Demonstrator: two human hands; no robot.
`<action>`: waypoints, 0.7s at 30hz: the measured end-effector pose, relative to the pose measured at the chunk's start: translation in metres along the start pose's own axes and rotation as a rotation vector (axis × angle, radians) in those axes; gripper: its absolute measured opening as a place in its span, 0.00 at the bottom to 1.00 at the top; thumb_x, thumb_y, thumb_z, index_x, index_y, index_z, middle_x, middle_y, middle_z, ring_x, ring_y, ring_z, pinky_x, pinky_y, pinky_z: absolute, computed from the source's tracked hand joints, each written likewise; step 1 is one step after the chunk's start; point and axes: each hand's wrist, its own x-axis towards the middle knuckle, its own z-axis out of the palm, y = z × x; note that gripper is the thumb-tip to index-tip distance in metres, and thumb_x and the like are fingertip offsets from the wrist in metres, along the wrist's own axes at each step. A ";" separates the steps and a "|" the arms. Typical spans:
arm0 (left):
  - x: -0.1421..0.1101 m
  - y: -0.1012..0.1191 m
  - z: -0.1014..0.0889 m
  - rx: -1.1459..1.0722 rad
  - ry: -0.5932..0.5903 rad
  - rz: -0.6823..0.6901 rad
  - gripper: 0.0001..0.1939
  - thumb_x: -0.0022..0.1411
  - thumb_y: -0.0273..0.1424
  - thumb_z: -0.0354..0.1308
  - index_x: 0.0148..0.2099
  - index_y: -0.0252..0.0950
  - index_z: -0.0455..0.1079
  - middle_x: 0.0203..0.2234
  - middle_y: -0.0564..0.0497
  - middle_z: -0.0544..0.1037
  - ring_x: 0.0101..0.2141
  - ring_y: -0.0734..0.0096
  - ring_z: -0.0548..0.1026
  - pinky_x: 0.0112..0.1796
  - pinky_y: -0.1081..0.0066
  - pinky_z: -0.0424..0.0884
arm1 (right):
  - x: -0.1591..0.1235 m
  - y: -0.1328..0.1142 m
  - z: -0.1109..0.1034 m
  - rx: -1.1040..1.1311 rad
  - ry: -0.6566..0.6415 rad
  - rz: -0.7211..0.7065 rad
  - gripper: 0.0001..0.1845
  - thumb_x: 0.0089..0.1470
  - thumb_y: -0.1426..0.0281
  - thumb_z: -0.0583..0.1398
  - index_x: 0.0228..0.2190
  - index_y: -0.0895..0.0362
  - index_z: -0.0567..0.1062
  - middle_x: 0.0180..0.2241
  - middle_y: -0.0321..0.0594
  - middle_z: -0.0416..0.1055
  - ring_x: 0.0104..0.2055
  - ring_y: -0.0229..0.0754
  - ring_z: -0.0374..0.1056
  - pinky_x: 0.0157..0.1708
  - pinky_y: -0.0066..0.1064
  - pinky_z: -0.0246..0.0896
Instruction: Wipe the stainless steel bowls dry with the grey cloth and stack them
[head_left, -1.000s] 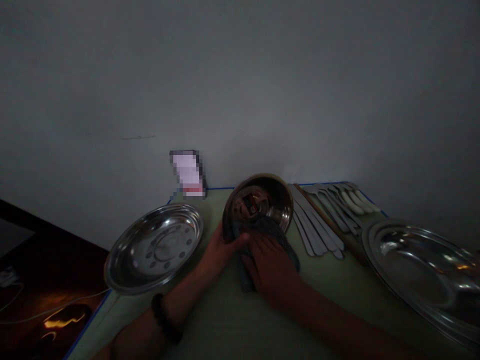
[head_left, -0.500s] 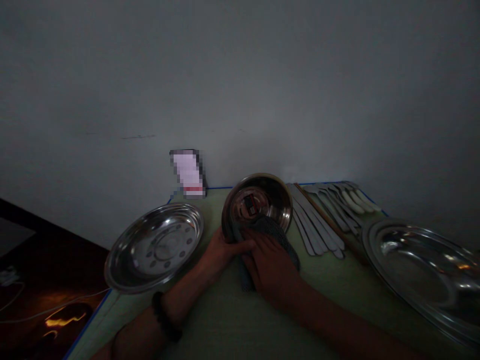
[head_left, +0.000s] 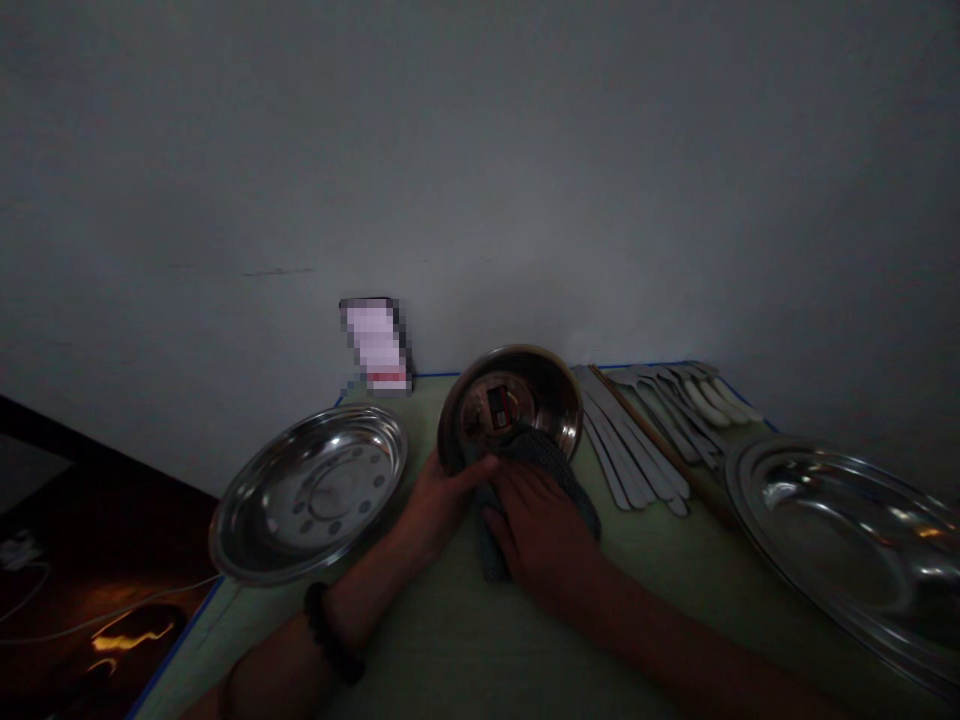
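A shiny steel bowl (head_left: 559,400) is tilted so that its inside faces me. My left hand (head_left: 444,500) grips the bowl's near left side, thumb over the rim and the other fingers hidden behind it. My right hand (head_left: 536,515) is closed on a dark grey cloth (head_left: 559,465), pressing it against the bowl's near rim and inner wall. Part of the cloth hangs below the hand. A dark rectangular patch with a red edge, perhaps a label or a reflection, shows on the bowl's bottom.
Left of the bowl lies a steel plate (head_left: 330,490); a larger steel dish (head_left: 840,560) is at right. Between bowl and dish lie several flat metal utensils (head_left: 630,450), a brown stick (head_left: 652,435) and several spoons (head_left: 709,395). A blurred phone (head_left: 379,340) leans on the wall.
The bowl has shifted very slightly left in my left hand, and my left thumb has moved a little along the rim. My right hand stays on the cloth; the other dishes have not moved.
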 end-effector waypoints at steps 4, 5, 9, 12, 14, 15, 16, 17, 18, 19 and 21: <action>0.000 -0.005 -0.005 0.094 -0.054 0.023 0.30 0.41 0.26 0.73 0.50 0.35 0.73 0.46 0.44 0.80 0.48 0.56 0.76 0.52 0.62 0.69 | 0.000 0.001 0.001 -0.004 0.029 0.003 0.21 0.63 0.69 0.49 0.54 0.64 0.67 0.55 0.53 0.69 0.58 0.49 0.64 0.57 0.47 0.61; 0.000 -0.005 -0.006 0.104 -0.047 0.027 0.31 0.42 0.27 0.73 0.50 0.35 0.73 0.47 0.44 0.80 0.49 0.56 0.76 0.52 0.61 0.68 | 0.000 0.001 0.001 -0.006 0.031 -0.001 0.21 0.63 0.69 0.49 0.54 0.65 0.67 0.55 0.53 0.69 0.58 0.49 0.64 0.57 0.47 0.61; -0.001 -0.002 -0.002 0.102 -0.002 0.057 0.29 0.45 0.37 0.72 0.50 0.35 0.74 0.50 0.42 0.78 0.54 0.53 0.72 0.54 0.60 0.67 | 0.001 0.001 0.000 -0.006 0.021 -0.008 0.23 0.64 0.68 0.49 0.57 0.65 0.64 0.56 0.51 0.68 0.58 0.48 0.64 0.58 0.46 0.61; -0.002 0.001 0.003 0.042 0.017 0.067 0.25 0.46 0.43 0.70 0.45 0.36 0.76 0.46 0.44 0.80 0.53 0.54 0.73 0.55 0.61 0.66 | 0.001 0.000 -0.001 -0.005 0.006 -0.014 0.24 0.64 0.67 0.49 0.58 0.65 0.63 0.58 0.49 0.66 0.59 0.47 0.62 0.59 0.45 0.59; -0.003 0.002 0.004 -0.009 0.030 0.059 0.25 0.47 0.45 0.69 0.45 0.37 0.77 0.43 0.45 0.82 0.52 0.55 0.74 0.55 0.61 0.65 | 0.001 0.000 -0.002 -0.004 -0.011 -0.017 0.24 0.64 0.67 0.49 0.58 0.65 0.63 0.58 0.49 0.66 0.59 0.47 0.62 0.59 0.45 0.59; -0.004 0.002 0.004 -0.024 0.028 0.059 0.25 0.47 0.45 0.68 0.45 0.37 0.76 0.43 0.45 0.82 0.52 0.55 0.74 0.56 0.62 0.65 | 0.001 -0.001 -0.002 -0.003 -0.016 -0.018 0.24 0.64 0.67 0.49 0.58 0.65 0.63 0.58 0.49 0.66 0.59 0.48 0.62 0.59 0.45 0.59; -0.004 0.002 0.003 -0.028 0.022 0.059 0.25 0.47 0.45 0.68 0.45 0.37 0.76 0.43 0.45 0.82 0.52 0.55 0.74 0.55 0.61 0.65 | 0.001 -0.001 -0.002 -0.002 -0.018 -0.020 0.24 0.64 0.67 0.49 0.58 0.65 0.63 0.58 0.49 0.66 0.59 0.48 0.62 0.59 0.45 0.59; -0.004 0.002 0.002 -0.024 0.017 0.058 0.26 0.47 0.45 0.69 0.46 0.37 0.76 0.43 0.45 0.81 0.52 0.54 0.74 0.55 0.61 0.65 | 0.001 -0.001 -0.002 -0.002 -0.017 -0.022 0.24 0.64 0.67 0.49 0.58 0.65 0.63 0.58 0.49 0.66 0.59 0.48 0.62 0.59 0.45 0.59; -0.004 0.001 0.001 -0.008 0.014 0.053 0.26 0.46 0.44 0.70 0.46 0.36 0.76 0.44 0.45 0.81 0.51 0.53 0.74 0.55 0.60 0.65 | 0.001 -0.001 -0.002 -0.003 -0.014 -0.026 0.24 0.64 0.67 0.49 0.58 0.65 0.63 0.58 0.50 0.66 0.59 0.48 0.62 0.59 0.45 0.59; -0.004 0.000 -0.001 0.024 0.014 0.050 0.27 0.43 0.42 0.71 0.45 0.36 0.76 0.44 0.44 0.81 0.51 0.52 0.74 0.54 0.59 0.66 | 0.001 -0.001 -0.002 -0.002 -0.008 -0.028 0.24 0.64 0.68 0.49 0.57 0.65 0.64 0.57 0.50 0.67 0.59 0.48 0.62 0.59 0.46 0.59; -0.003 -0.002 -0.004 0.117 0.012 0.044 0.29 0.39 0.36 0.74 0.46 0.35 0.75 0.45 0.43 0.81 0.50 0.51 0.74 0.53 0.58 0.67 | 0.001 -0.001 -0.002 0.001 -0.006 -0.024 0.23 0.64 0.68 0.49 0.56 0.65 0.65 0.57 0.51 0.68 0.59 0.49 0.63 0.59 0.46 0.59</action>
